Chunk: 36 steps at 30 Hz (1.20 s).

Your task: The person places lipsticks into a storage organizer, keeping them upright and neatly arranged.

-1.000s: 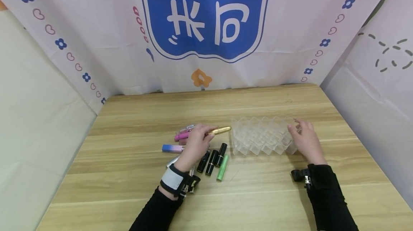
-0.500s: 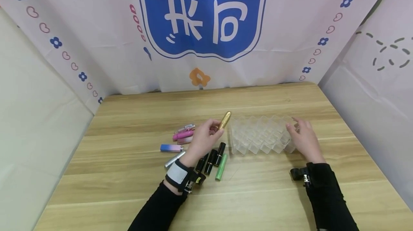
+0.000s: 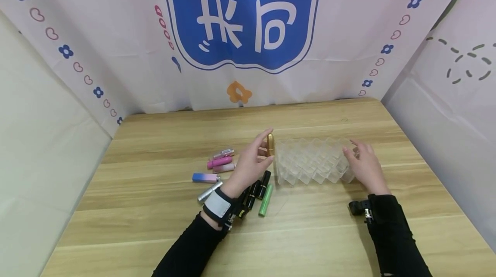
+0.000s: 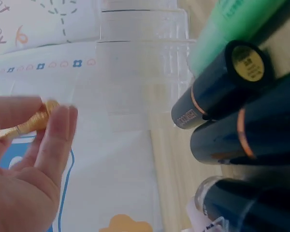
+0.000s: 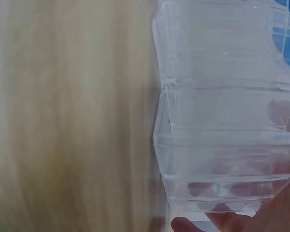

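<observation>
My left hand (image 3: 248, 165) pinches a gold lipstick tube (image 3: 271, 144) upright just left of a clear lipstick organizer (image 3: 306, 163) with diamond-shaped compartments. In the left wrist view, the gold tube (image 4: 38, 120) sits between the thumb and fingers, partly hidden by them. At the organizer's far end, my right hand (image 3: 368, 171) grips its right side. Through the clear wall (image 5: 222, 111), the right wrist view shows fingers behind the plastic. Below the left hand lie several black lipstick tubes (image 3: 264, 184) and a green tube (image 3: 265, 200).
Left of the left hand lie a blue-and-pink tube (image 3: 205, 177), a silver tube (image 3: 209, 192), a magenta tube (image 3: 219, 162), a pale pink tube (image 3: 224, 168) and a clear-silver tube (image 3: 223, 153). A printed cloth (image 3: 155, 83) hangs along the back of the wooden table (image 3: 302, 242).
My left hand has moved right and away from me, turning the gold lipstick tube from lying sideways to upright beside the organizer. My right hand stays on the organizer.
</observation>
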### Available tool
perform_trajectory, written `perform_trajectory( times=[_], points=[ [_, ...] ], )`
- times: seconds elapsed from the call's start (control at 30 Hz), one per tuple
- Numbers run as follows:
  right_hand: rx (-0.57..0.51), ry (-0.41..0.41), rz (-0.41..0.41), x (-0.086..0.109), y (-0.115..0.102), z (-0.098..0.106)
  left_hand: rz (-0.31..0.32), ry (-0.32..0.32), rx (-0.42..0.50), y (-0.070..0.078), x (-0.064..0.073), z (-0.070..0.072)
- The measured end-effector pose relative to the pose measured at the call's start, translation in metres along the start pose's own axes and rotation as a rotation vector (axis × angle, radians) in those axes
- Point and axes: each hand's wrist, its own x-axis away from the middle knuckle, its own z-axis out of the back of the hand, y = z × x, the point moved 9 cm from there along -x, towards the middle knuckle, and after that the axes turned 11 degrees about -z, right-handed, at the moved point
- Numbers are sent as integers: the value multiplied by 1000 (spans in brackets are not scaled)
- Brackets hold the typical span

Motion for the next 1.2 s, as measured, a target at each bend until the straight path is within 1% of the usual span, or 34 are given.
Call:
perform_trajectory(
  times=[0.1,0.17,0.33,0.53,0.73,0.97,1.1,1.2],
  points=[
    [-6,0,2,0,1,1,-17,-14,6,3,-2,-4],
    [-13,-6,4,0,1,0,-30,-13,14,4,-4,-5],
    [-27,-23,-2,0,1,-3,-72,-14,1,8,-7,-10],
    [-29,-33,-9,1,-1,-3,-126,-34,-8,12,-10,-17],
    [-27,-22,-19,1,0,0,-177,-43,-87,16,-12,-23],
    [-27,-10,-14,0,0,-1,-212,-53,-160,16,-12,-27],
    [-27,-4,-12,0,0,-1,-226,-75,-190,17,-11,-28],
    [-25,1,-11,1,0,0,-219,-91,-205,16,-11,-30]
  ],
)
